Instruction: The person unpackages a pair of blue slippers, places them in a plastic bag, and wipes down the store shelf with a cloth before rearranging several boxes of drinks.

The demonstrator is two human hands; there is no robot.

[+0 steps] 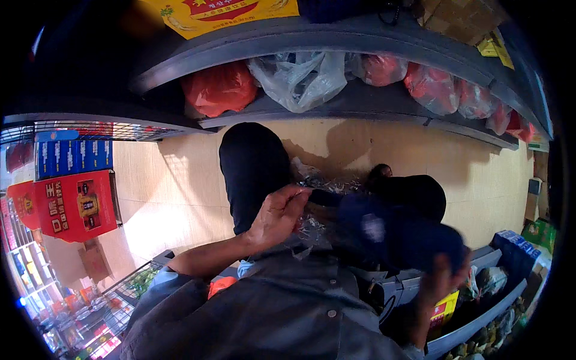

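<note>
A dark navy cloth item [400, 231] with a blurred pale patch stretches between my hands, over my lap and right knee; I cannot tell exactly what it is. My left hand [279, 218] pinches its narrow dark end [326, 197] between thumb and fingers. At the wide end my right hand [443, 272] grips the cloth, blurred, its fingers partly hidden. Shiny clear and silvery scraps [333, 184] lie on the floor between my knees. More scraps [310, 229] show just beneath my left hand.
Ahead runs a grey metal shelf [306, 38] holding red plastic bags [220, 90] and a white plastic bag [299, 81]. Left are a red display carton [76, 204] and a wire rack [130, 276]. Behind my right arm stands a grey shelf [477, 317] with packaged goods.
</note>
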